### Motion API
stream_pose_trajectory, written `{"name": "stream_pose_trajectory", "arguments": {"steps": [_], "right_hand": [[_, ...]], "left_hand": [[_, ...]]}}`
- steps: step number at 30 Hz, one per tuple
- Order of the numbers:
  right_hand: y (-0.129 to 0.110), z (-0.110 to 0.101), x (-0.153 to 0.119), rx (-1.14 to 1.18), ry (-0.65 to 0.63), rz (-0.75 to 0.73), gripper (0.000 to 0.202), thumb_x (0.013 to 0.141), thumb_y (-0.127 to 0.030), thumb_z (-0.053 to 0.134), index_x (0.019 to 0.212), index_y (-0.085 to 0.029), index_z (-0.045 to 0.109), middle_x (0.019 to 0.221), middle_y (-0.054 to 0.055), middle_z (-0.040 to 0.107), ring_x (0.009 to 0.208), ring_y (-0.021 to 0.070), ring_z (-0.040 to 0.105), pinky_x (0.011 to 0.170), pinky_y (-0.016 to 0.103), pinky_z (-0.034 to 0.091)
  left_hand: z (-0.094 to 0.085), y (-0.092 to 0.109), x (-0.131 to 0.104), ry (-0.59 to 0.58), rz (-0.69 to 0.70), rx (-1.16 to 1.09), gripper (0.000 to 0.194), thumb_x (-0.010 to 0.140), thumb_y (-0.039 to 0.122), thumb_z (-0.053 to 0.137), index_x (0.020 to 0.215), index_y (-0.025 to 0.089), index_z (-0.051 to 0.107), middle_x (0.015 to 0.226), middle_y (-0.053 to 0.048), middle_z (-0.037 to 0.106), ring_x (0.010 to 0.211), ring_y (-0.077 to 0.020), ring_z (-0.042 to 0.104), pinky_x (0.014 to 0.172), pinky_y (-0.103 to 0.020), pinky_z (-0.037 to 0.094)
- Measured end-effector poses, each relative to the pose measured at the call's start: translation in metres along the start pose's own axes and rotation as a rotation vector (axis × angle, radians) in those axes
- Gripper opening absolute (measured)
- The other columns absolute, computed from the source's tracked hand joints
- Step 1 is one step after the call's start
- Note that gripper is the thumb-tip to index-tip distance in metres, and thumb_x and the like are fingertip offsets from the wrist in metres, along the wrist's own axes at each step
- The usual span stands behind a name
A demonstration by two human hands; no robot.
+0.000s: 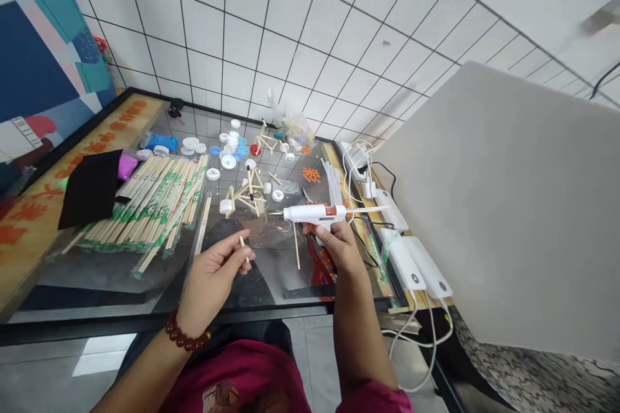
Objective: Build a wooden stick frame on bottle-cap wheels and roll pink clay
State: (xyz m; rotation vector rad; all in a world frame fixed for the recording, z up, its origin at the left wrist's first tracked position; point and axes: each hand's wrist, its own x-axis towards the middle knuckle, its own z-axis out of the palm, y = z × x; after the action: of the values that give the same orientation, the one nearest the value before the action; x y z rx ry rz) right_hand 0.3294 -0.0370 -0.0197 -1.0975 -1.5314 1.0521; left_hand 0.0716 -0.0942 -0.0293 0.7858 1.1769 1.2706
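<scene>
Between the fingertips of my left hand (217, 269) is a short piece of wooden stick (243, 247), tilted. My right hand (339, 244) is wrapped around the handle of a white glue gun (310, 212), whose metal nozzle points left; a clear glue stick (371, 209) runs out of its back. Beyond the hands stands a small frame of glued stick pieces (245, 197) with white bottle caps as wheels. A second stick frame (264, 139) with a red cap sits farther back. One loose stick (296, 246) lies below the glue gun.
Bundles of wrapped chopsticks (155, 197) cover the left of the glass table, beside a black sheet (91, 187). Bottle caps (228, 161) are scattered at the back. Orange pieces (310, 174) and clear glue sticks (332, 184) lie right. White power strips (402, 258) with cables line the right edge.
</scene>
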Motion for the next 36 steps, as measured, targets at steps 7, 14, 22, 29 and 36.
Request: {"name": "stream_pose_trajectory", "arguments": {"steps": [7,14,22,29,36], "right_hand": [[-0.003,0.005,-0.003,-0.009,-0.09,-0.027,0.039,0.086,-0.062,0.075,0.083,-0.023,0.077,0.078,0.004,0.074,0.075,0.0217,0.066,0.074,0.034,0.051],[-0.005,0.006,-0.006,-0.025,-0.155,-0.023,0.042,0.089,-0.063,0.072,0.084,-0.022,0.075,0.078,0.004,0.075,0.077,0.0223,0.068,0.075,0.034,0.051],[-0.007,0.008,-0.006,-0.055,-0.12,0.01,0.049,0.082,-0.071,0.073,0.079,-0.022,0.076,0.072,0.003,0.072,0.068,0.0216,0.063,0.067,0.033,0.048],[-0.005,0.01,-0.005,0.0,-0.115,-0.004,0.046,0.083,-0.068,0.074,0.081,-0.022,0.078,0.078,0.005,0.077,0.077,0.0254,0.07,0.076,0.037,0.052],[-0.005,0.01,-0.005,0.001,-0.108,-0.001,0.046,0.083,-0.068,0.075,0.081,-0.022,0.077,0.076,0.005,0.076,0.073,0.0239,0.068,0.073,0.035,0.051]], "left_hand": [[-0.001,-0.011,0.001,0.048,0.022,0.181,0.036,0.066,0.044,0.087,0.092,0.019,0.085,0.073,-0.004,0.078,0.062,-0.0136,0.066,0.06,-0.025,0.058],[0.0,-0.013,0.005,0.048,0.244,0.314,0.021,0.076,0.041,0.081,0.088,0.025,0.086,0.089,-0.006,0.082,0.079,-0.0187,0.073,0.076,-0.03,0.062],[0.004,-0.003,0.007,0.075,0.013,-0.046,0.026,0.063,0.035,0.094,0.082,0.02,0.084,0.083,-0.006,0.08,0.065,-0.0127,0.066,0.063,-0.025,0.058],[0.005,0.016,0.008,0.042,-0.421,-0.56,0.032,0.055,0.014,0.099,0.081,0.011,0.081,0.073,-0.005,0.075,0.051,-0.0028,0.056,0.04,-0.009,0.042],[0.008,0.019,0.007,0.111,-0.544,-0.667,0.014,0.088,0.001,0.069,0.078,0.007,0.076,0.07,-0.004,0.068,0.044,-0.001,0.052,0.032,-0.008,0.034]]}}
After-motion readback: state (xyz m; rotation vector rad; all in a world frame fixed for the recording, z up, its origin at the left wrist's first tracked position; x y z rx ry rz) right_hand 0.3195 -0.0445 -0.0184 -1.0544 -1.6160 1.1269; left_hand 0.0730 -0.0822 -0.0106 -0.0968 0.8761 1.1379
